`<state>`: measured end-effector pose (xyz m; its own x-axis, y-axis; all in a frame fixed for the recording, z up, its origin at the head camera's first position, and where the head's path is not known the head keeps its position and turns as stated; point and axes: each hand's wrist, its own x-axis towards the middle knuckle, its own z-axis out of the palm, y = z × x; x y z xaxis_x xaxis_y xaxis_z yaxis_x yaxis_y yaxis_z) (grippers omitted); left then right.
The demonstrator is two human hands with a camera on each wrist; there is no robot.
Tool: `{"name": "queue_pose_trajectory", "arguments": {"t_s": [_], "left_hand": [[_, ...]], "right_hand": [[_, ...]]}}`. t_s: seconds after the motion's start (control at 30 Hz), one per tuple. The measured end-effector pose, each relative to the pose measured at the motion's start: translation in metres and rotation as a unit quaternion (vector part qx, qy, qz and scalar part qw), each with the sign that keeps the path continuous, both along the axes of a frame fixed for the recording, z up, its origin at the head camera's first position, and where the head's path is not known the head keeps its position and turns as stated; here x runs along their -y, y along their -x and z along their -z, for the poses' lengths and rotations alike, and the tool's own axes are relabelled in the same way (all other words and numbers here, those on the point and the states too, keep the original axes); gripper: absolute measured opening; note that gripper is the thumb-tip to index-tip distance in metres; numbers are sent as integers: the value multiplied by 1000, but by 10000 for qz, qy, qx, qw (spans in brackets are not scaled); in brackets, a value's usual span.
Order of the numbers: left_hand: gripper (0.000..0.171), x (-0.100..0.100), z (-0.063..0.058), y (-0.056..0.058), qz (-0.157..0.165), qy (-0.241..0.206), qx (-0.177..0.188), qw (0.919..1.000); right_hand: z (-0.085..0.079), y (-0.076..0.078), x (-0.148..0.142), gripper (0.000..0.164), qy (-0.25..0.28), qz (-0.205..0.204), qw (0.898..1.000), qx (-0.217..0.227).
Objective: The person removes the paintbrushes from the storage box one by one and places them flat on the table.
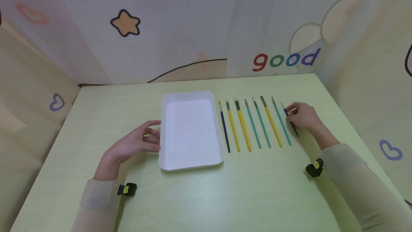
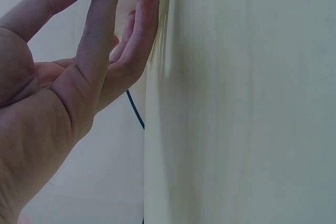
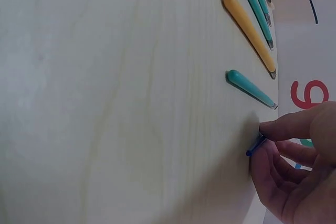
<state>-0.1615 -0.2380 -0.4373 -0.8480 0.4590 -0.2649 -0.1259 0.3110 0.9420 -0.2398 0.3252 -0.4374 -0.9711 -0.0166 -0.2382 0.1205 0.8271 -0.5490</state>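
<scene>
A shallow white plastic tray (image 1: 191, 131) lies left of several paintbrushes. At its left side is my left hand (image 1: 141, 139), fingers extended and spread, with the fingertips at the tray's outer wall. The left wrist view shows those fingers (image 2: 144, 30) against the white side. My right hand (image 1: 302, 116) pinches a thin dark blue paintbrush (image 1: 294, 129), the rightmost of the row, between thumb and fingers. In the right wrist view its blue handle end (image 3: 253, 149) pokes out below the fingertips. Closest to that hand is a teal paintbrush (image 1: 281, 122).
Side by side between tray and right hand lie a dark blue brush (image 1: 224, 127), yellow brushes (image 1: 243, 126) and teal brushes (image 1: 262, 124), bristles toward the back. The pale wooden table (image 1: 257, 189) meets a printed curtain (image 1: 193, 28) behind and at both sides.
</scene>
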Motion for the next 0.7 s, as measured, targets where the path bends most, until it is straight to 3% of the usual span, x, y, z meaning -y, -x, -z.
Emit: {"name": "queue_pose_trajectory", "arguments": {"t_s": [0.37, 0.7], "left_hand": [[87, 0, 3, 0, -1, -28, 1, 10000], [85, 1, 0, -1, -4, 18, -38, 10000]], "right_hand": [[-1, -3, 2, 39, -276, -133, 9995, -121], [-1, -4, -3, 43, -190, -123, 9997, -35]]}}
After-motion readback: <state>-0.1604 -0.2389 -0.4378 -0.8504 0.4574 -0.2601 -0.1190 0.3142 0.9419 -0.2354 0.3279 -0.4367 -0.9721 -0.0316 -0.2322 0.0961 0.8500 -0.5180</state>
